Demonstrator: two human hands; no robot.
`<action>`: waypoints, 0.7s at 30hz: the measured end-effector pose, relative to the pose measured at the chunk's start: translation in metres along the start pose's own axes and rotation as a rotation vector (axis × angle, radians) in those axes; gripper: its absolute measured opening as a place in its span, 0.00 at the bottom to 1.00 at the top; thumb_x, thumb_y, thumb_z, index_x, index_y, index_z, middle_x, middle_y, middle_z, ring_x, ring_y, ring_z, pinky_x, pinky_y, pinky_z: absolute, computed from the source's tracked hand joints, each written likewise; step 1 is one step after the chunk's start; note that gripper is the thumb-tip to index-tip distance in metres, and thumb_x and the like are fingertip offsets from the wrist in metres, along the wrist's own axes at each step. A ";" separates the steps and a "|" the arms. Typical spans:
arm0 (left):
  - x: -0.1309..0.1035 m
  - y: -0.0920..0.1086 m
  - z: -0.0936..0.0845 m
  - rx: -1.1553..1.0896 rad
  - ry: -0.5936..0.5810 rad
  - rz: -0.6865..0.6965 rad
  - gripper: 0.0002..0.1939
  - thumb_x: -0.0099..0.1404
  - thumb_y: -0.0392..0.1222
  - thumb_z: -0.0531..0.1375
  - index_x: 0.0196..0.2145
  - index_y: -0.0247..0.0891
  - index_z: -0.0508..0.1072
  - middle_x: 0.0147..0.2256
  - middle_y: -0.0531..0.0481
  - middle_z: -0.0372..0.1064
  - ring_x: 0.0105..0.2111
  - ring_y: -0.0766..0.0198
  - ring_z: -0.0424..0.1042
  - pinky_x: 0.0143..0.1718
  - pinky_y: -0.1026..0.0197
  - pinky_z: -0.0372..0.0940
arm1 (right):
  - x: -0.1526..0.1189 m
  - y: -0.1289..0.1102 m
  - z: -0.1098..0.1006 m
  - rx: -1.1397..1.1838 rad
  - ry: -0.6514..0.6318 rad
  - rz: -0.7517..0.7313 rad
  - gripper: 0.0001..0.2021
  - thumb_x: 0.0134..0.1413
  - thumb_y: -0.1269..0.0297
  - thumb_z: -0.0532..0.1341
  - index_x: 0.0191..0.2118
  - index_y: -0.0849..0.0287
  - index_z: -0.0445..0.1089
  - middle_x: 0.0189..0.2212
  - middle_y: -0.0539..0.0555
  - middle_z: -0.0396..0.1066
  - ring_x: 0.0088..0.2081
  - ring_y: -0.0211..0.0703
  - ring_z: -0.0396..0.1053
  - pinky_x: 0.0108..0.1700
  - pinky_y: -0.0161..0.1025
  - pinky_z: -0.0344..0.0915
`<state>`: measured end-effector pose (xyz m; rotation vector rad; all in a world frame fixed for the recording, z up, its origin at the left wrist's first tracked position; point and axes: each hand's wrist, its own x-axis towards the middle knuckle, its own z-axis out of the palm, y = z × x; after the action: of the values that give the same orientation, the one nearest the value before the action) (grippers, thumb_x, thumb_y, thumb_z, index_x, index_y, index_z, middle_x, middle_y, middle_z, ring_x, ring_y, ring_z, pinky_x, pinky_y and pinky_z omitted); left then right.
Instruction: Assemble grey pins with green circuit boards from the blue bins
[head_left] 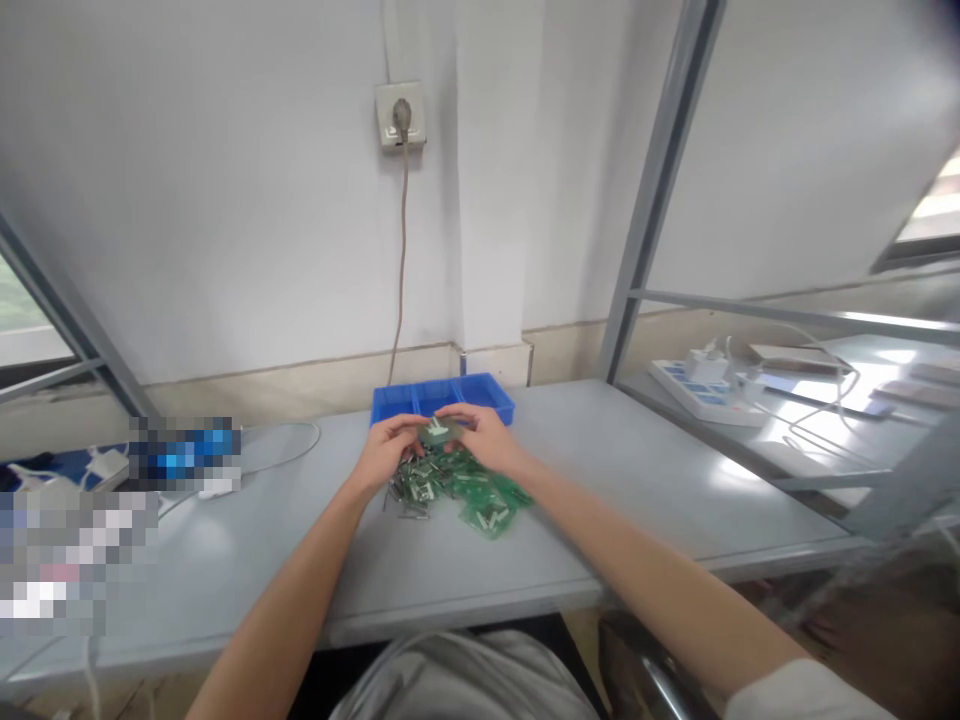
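Between my two hands is a small clear greenish plastic bag with a few light, slim pieces in it. My left hand pinches its left side, and my right hand grips its right side. Right below, a loose pile of small metal pins lies on the table. Beside the pile, to the right, are several green plastic bags, some with slim pieces inside. Just behind my hands stands a blue divided tray, its front partly hidden by my fingers.
The grey table runs along the wall, with metal frame posts at both sides. A power strip with cables sits at the right. A cord hangs from the wall socket. A thin white cable lies at the left.
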<state>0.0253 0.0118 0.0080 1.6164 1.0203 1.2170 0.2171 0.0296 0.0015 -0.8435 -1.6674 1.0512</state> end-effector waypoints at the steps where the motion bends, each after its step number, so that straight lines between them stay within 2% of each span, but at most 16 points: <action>1: 0.000 0.000 -0.001 -0.037 0.014 -0.006 0.15 0.56 0.41 0.59 0.40 0.34 0.77 0.20 0.51 0.70 0.21 0.67 0.66 0.23 0.66 0.57 | 0.000 0.001 0.000 0.017 -0.012 0.000 0.12 0.52 0.66 0.60 0.43 0.58 0.72 0.41 0.56 0.75 0.25 0.38 0.73 0.27 0.35 0.66; 6: -0.001 0.002 -0.002 -0.075 0.096 0.036 0.14 0.55 0.46 0.62 0.36 0.35 0.78 0.24 0.51 0.71 0.24 0.67 0.66 0.25 0.66 0.58 | -0.001 -0.003 0.002 0.124 -0.052 -0.005 0.25 0.48 0.75 0.55 0.54 0.54 0.66 0.43 0.53 0.74 0.24 0.34 0.72 0.27 0.33 0.67; 9: -0.002 0.002 -0.001 -0.013 0.097 0.080 0.16 0.55 0.49 0.64 0.37 0.35 0.78 0.26 0.51 0.71 0.25 0.68 0.65 0.25 0.66 0.58 | -0.001 -0.008 0.002 0.192 -0.028 0.087 0.26 0.52 0.69 0.56 0.59 0.53 0.60 0.37 0.51 0.74 0.23 0.35 0.71 0.24 0.32 0.65; 12: -0.001 -0.001 0.001 0.032 0.091 0.111 0.17 0.55 0.48 0.65 0.39 0.35 0.76 0.28 0.51 0.71 0.26 0.68 0.66 0.26 0.66 0.59 | -0.002 -0.009 0.002 0.184 -0.078 0.204 0.19 0.55 0.59 0.59 0.52 0.58 0.67 0.30 0.52 0.73 0.22 0.38 0.71 0.21 0.32 0.62; 16: -0.002 -0.002 0.002 0.061 0.089 0.125 0.17 0.54 0.47 0.66 0.39 0.34 0.74 0.32 0.49 0.71 0.28 0.68 0.67 0.30 0.66 0.61 | -0.003 -0.007 0.002 0.087 -0.149 0.192 0.16 0.50 0.53 0.65 0.36 0.62 0.73 0.24 0.51 0.70 0.22 0.36 0.69 0.20 0.31 0.57; 21: -0.005 0.003 0.003 -0.026 0.083 0.082 0.29 0.54 0.47 0.66 0.52 0.38 0.66 0.28 0.55 0.67 0.25 0.70 0.66 0.27 0.67 0.60 | -0.004 -0.007 0.003 0.036 -0.138 0.159 0.17 0.49 0.51 0.65 0.34 0.62 0.72 0.21 0.48 0.67 0.22 0.35 0.66 0.21 0.32 0.55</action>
<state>0.0278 0.0055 0.0089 1.6124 0.9936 1.3568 0.2152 0.0229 0.0059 -0.9091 -1.7117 1.2699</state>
